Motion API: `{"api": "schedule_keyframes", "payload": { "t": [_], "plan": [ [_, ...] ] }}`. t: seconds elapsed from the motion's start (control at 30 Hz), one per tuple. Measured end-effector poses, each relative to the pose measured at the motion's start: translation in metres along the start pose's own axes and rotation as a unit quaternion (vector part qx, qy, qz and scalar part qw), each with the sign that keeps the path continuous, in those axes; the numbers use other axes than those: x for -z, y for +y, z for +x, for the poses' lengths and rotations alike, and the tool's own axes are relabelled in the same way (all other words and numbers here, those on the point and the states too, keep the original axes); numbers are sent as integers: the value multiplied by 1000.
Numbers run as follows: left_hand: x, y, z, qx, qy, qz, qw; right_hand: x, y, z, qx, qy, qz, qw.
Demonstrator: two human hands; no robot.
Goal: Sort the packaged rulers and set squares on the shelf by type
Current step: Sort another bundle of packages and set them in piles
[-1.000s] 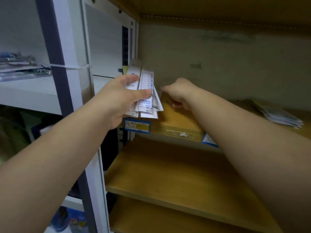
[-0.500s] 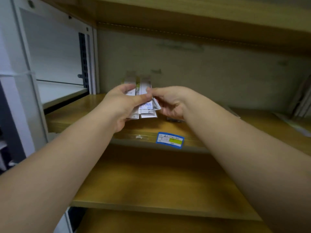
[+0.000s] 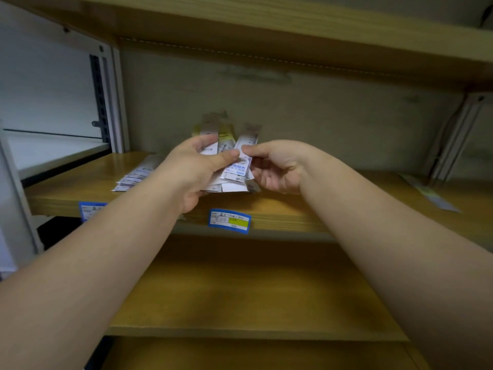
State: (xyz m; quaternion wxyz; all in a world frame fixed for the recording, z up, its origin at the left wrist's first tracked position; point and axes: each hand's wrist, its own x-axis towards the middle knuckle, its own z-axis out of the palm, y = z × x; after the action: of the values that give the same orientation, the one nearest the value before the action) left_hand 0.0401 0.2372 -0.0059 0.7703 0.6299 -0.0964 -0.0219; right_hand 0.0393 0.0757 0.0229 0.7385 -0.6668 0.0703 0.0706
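Note:
My left hand (image 3: 197, 169) grips a fanned bundle of packaged rulers (image 3: 226, 145) above the middle wooden shelf (image 3: 280, 209). The packs are narrow, white and clear, some with yellow cards. My right hand (image 3: 277, 166) pinches the front pack of the bundle (image 3: 244, 158) between thumb and forefinger. A second pile of packaged rulers (image 3: 136, 173) lies flat on the shelf to the left, partly hidden by my left forearm. Another clear pack (image 3: 432, 194) lies at the shelf's right end.
Blue price labels (image 3: 230, 220) are stuck to the shelf's front edge. A lower wooden shelf (image 3: 253, 303) runs beneath my arms. A white metal upright (image 3: 112, 102) and a white shelf (image 3: 53, 150) stand at left. The board above (image 3: 293, 36) hangs low.
My view has swung right and nearer to the shelf. My right hand came from beside the bundle and now pinches its front pack. The left pile came into view.

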Motion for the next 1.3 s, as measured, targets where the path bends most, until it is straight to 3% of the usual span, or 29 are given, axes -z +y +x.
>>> {"api": "schedule_keyframes", "payload": {
  "t": [0.37,0.63,0.8,1.03,1.1,1.2,1.3],
  "plan": [
    [22,5,-11,8,49,31,998,8,2,18,19,19,-6,1000],
    [95,26,-23,-20,113,70,991,-66,0,56,14,-2,-118,993],
    [127,30,-30,-33,136,102,985,-121,1,91,1,-5,-259,966],
    [157,24,-26,-38,140,138,980,-168,18,126,7,5,-328,945],
    [161,23,-23,-38,139,137,980,-169,18,120,71,41,-413,907],
    [162,21,-18,-37,138,137,980,-160,11,101,198,104,-548,806],
    [154,19,-12,-35,135,123,983,-145,4,76,297,89,-532,788]
  ]
}}
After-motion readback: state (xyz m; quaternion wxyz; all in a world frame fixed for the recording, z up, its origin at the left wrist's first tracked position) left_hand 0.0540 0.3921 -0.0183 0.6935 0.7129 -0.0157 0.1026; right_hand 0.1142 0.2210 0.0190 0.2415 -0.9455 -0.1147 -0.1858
